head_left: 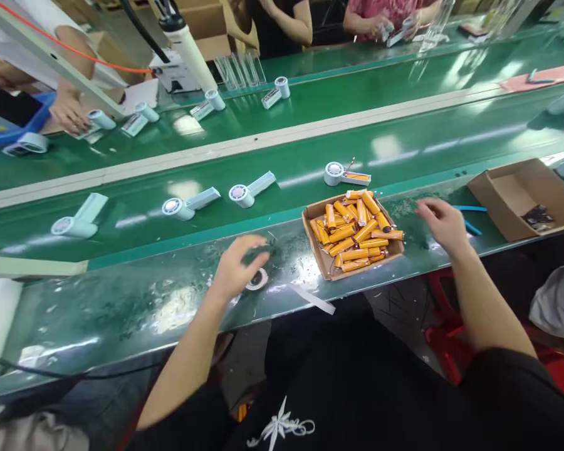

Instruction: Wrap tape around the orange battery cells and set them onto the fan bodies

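Note:
My left hand [237, 266] is over the near ledge with thumb and fingers apart and nothing visible between them. Just beside and below its fingertips lies a roll of white tape [258, 280]. My right hand [444, 227] hovers to the right of a cardboard tray [326, 266], fingers loosely bent and apart, with no object seen in it. Orange wrapped battery cells [357, 235] with wires fill the tray in a heap. Beyond it, on the green belt, lies a light blue handheld fan [334, 173] whose opened handle shows an orange cell and wires.
More light blue fans [181, 208] lie along the belt to the left. An open cardboard box [517, 200] with dark small parts is on the right, near blue strips [472, 228]. A white strip [313, 299] overhangs the ledge edge. Co-workers' hands [68, 113] are across the line.

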Motion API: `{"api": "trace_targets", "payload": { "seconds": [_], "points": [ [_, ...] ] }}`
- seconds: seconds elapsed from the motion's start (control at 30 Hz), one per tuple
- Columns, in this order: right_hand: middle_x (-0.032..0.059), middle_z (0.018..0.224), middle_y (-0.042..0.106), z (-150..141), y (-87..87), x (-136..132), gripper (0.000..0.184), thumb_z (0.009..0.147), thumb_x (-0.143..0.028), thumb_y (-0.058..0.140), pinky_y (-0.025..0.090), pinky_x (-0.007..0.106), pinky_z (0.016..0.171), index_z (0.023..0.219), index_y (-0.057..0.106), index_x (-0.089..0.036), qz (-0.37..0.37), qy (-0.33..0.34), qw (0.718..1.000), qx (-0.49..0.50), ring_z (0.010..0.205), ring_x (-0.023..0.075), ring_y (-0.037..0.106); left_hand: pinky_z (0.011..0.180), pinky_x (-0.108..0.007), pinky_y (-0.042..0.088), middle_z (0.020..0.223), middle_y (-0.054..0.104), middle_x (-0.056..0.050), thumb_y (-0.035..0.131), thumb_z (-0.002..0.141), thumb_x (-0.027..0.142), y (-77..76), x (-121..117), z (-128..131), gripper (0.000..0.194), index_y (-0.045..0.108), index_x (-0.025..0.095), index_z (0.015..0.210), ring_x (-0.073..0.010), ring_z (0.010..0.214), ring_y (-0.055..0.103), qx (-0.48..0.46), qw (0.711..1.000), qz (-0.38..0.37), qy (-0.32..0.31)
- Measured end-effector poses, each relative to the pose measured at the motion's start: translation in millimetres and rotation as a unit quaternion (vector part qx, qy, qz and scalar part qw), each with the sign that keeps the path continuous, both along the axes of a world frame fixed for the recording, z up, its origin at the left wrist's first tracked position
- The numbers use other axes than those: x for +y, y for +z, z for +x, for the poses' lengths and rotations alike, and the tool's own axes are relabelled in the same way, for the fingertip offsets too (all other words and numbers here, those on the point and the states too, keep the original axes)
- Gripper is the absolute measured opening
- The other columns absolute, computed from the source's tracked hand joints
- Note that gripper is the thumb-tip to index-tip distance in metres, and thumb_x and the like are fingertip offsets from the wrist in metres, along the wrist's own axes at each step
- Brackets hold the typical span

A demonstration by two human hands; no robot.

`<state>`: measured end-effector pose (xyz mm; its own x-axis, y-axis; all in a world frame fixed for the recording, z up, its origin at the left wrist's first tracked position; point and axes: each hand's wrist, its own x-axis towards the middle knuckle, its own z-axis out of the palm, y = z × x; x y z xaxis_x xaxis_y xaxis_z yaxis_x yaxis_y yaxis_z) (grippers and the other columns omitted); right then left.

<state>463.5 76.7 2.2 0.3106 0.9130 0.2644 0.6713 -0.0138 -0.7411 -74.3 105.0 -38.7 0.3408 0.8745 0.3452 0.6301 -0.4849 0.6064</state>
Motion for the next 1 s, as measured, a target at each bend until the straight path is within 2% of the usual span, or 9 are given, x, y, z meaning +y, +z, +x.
{"api": "trace_targets", "payload": {
  "seconds": [0.1,0.17,0.23,0.37,0.53,0.67,0.77,0.87,1.0],
  "points": [
    [0.0087,0.081,0.079,-7,-16.5,-78,0.034,0.096,-0.066,0.069,0.061,0.059,0.081,0.076,0.079,-0.040,0.007,-0.003,0.999,0.047,0.079,0.0347,0.075,0.109,-0.059,0.062,0.137,0.079,-0.008,0.075,0.094,0.035,-38.3,-69,-68,0.041,0.076,0.043,0.135,-0.0373,0.123,0.074,0.102,0.992,0.073,-0.001],
    [0.0072,0.074,0.076,-37,-21.8,-104,0.035,0.097,-0.065,0.065,0.060,0.063,0.074,0.073,0.079,-0.044,0.062,0.005,0.994,0.092,0.072,0.0373,0.073,0.108,-0.062,0.062,0.141,0.078,-0.011,0.076,0.093,0.032,-55.0,-86,-82,0.058,0.070,0.043,0.149,-0.0399,0.125,0.072,0.146,0.986,0.082,0.000],
    [0.0055,0.073,0.077,-81,-20.2,-109,0.031,0.097,-0.063,0.066,0.060,0.063,0.070,0.077,0.082,-0.045,0.105,0.071,0.984,0.124,0.069,0.0378,0.072,0.103,-0.059,0.063,0.134,0.078,-0.013,0.072,0.096,0.032,-63.8,-83,-77,0.053,0.071,0.039,0.148,-0.0393,0.118,0.072,0.178,0.980,0.088,0.006],
    [0.0045,0.086,0.084,-172,-4.2,-91,0.023,0.099,-0.054,0.072,0.065,0.046,0.074,0.094,0.085,-0.035,-0.018,0.313,0.943,0.112,0.074,0.0268,0.078,0.091,-0.051,0.062,0.116,0.077,-0.014,0.069,0.099,0.027,-59.9,-64,-49,0.022,0.084,0.034,0.114,-0.0345,0.102,0.067,0.214,0.967,0.135,0.015],
    [-0.0003,0.089,0.084,-233,2.0,-77,0.063,0.099,-0.056,0.076,0.058,0.029,0.065,0.153,0.064,-0.026,-0.204,0.393,0.873,0.208,0.062,0.0163,0.072,0.102,-0.050,0.058,0.114,0.082,-0.007,0.077,0.096,0.017,-34.1,-89,-21,0.032,0.080,0.038,0.119,-0.0328,0.115,0.065,0.180,0.957,0.229,0.001],
    [-0.0032,0.064,0.071,-248,-6.9,-77,0.042,0.106,-0.061,0.066,0.047,0.025,0.056,0.108,0.080,-0.021,-0.251,0.479,0.813,0.218,0.049,0.0127,0.061,0.096,-0.047,0.054,0.115,0.086,-0.001,0.076,0.099,0.022,-24.4,-106,-10,0.030,0.080,0.040,0.122,-0.0295,0.102,0.064,0.172,0.964,0.201,-0.021],
    [-0.0014,0.057,0.065,-244,-14.8,-78,0.053,0.111,-0.059,0.059,0.043,0.025,0.057,0.078,0.074,-0.020,-0.209,0.550,0.777,0.224,0.051,0.0117,0.058,0.086,-0.045,0.050,0.118,0.086,-0.004,0.074,0.102,0.025,-25.5,-102,-10,0.021,0.081,0.035,0.119,-0.0270,0.092,0.062,0.187,0.963,0.192,-0.015],
    [0.0012,0.061,0.068,-229,-17.2,-80,0.058,0.112,-0.060,0.057,0.044,0.025,0.061,0.077,0.076,-0.018,-0.211,0.624,0.725,0.201,0.056,0.0119,0.061,0.085,-0.043,0.048,0.114,0.086,-0.005,0.072,0.103,0.017,-25.7,-97,-11,0.022,0.079,0.031,0.118,-0.0253,0.092,0.061,0.190,0.953,0.235,-0.017],
    [0.0035,0.077,0.080,-200,2.8,-73,0.054,0.106,-0.067,0.067,0.046,0.026,0.064,0.115,0.087,-0.017,-0.273,0.640,0.715,0.069,0.062,0.0138,0.068,0.086,-0.041,0.045,0.108,0.084,-0.006,0.075,0.098,0.008,-19.8,-97,-8,0.023,0.078,0.025,0.113,-0.0234,0.091,0.059,0.137,0.949,0.284,0.003]
  ]
}}
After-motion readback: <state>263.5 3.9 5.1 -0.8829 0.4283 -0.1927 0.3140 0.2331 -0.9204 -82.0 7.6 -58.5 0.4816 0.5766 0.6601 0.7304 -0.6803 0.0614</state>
